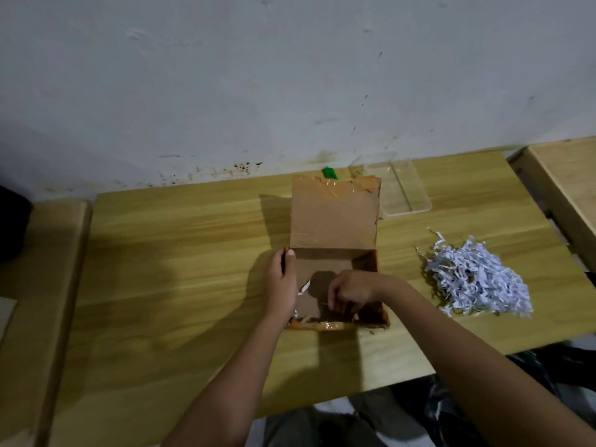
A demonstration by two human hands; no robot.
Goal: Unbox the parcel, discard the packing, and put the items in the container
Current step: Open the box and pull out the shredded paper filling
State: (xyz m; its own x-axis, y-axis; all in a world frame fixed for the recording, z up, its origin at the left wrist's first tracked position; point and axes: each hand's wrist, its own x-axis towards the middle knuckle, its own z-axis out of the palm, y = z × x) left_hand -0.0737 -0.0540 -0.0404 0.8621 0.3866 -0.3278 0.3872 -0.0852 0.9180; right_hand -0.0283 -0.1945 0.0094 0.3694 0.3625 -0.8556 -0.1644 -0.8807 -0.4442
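Note:
A brown cardboard parcel [333, 217] stands open in the middle of the wooden table, its taped lid flap tilted up at the back. My left hand [281, 283] grips the box's left wall, thumb over the rim. Inside the box my right hand [350, 293] has its fingers curled around something near the bottom; what it holds is hidden. A few shreds of paper lie along the box's front inner edge. A heap of white shredded paper packing [477, 279] sits on the table to the right. Behind the box, right of the flap, is a clear plastic container [403, 191].
A green object [329, 173] pokes out behind the lid flap. The table [180, 253] runs against a stained white wall. A lower wooden surface [35, 285] adjoins on the left, another wooden piece [564, 182] on the right. A dark object [13, 221] sits at far left.

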